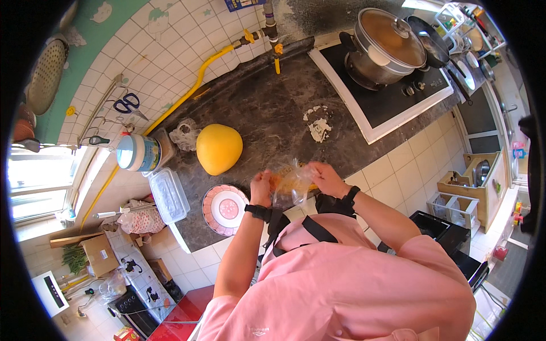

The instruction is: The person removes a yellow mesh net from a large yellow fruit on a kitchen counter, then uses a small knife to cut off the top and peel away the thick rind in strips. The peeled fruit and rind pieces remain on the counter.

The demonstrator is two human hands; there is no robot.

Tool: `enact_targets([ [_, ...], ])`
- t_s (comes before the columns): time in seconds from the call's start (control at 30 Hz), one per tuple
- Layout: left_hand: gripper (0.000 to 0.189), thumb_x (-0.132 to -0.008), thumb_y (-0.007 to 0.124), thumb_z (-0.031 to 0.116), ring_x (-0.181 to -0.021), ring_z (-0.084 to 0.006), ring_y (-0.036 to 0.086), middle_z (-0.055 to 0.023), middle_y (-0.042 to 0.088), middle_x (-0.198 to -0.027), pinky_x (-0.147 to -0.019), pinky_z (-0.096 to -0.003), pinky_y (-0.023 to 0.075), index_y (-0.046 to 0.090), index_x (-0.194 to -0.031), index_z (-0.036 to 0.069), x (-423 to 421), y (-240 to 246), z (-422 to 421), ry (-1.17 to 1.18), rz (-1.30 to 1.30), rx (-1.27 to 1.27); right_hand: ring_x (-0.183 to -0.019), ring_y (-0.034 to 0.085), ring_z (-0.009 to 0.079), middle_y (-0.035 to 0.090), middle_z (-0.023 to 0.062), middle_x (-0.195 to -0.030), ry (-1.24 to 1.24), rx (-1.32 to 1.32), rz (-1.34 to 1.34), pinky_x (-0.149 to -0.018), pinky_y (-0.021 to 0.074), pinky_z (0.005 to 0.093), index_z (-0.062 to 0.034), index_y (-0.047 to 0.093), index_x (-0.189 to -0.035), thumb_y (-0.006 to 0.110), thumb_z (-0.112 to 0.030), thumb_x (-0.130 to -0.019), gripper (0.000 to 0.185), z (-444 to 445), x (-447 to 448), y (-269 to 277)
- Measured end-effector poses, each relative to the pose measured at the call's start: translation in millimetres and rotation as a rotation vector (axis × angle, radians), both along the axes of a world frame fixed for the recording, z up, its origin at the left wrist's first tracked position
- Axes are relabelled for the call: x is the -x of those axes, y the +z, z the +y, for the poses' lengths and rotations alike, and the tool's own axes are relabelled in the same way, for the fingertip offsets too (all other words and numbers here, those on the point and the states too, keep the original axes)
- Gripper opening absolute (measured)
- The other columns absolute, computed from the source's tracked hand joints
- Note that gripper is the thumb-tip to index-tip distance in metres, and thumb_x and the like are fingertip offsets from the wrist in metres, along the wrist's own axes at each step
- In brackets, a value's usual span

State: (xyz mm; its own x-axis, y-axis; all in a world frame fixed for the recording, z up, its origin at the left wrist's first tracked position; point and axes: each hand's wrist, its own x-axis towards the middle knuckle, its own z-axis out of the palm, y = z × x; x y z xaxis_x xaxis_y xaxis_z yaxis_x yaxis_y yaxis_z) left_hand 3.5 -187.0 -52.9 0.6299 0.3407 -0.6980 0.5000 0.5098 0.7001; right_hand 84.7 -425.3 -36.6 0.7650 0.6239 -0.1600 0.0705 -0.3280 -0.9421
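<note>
Close in front of my body, a clear plastic bag [294,184] with something orange in it stretches between my two hands. My left hand [260,187] pinches its left side, by the orange contents. Its other end is gripped by my right hand [327,178], where the film bunches up. What the orange stuff is cannot be made out. To the left of my left hand lies a pink-rimmed plate [226,209] near the counter's front edge. Beyond the plate sits a large yellow pomelo-like fruit [219,149].
White powder [319,129] is scattered on the dark countertop [264,106]. A lidded steamer pot [389,40] stands on the cooktop [375,106] at right. A crumpled plastic bag [185,134], a plastic tub [138,152] and a clear container [169,195] line the left end. Scissors [128,104] hang on the wall.
</note>
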Motion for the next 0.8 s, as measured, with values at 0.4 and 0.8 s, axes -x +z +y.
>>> enact_targets([
  [0.4,0.022,-0.109,0.055,0.023,-0.075,-0.0075,0.054,0.0021,0.056,-0.082,-0.069,-0.0238,0.0434,0.059,-0.098,0.004,-2,87,-11,-0.398,-0.433,-0.246,-0.081,0.067,0.0428,0.066,0.0235,-0.083,0.111,0.582,-0.347,-0.07,0.0534,0.053,0.0005,0.067,-0.091,0.064,-0.017,-0.092,0.017,-3,-15,15],
  [0.8,0.036,-0.095,0.075,0.024,-0.076,-0.0207,0.059,-0.0072,0.057,-0.086,-0.068,-0.0344,0.0502,0.05,-0.109,0.002,-30,45,-39,-0.147,-0.243,-0.24,-0.079,0.068,0.0425,0.063,0.0241,-0.102,-0.049,0.678,-0.418,-0.07,0.0551,0.0501,0.0014,0.068,-0.091,0.07,-0.019,-0.092,0.02,9,-30,-3],
])
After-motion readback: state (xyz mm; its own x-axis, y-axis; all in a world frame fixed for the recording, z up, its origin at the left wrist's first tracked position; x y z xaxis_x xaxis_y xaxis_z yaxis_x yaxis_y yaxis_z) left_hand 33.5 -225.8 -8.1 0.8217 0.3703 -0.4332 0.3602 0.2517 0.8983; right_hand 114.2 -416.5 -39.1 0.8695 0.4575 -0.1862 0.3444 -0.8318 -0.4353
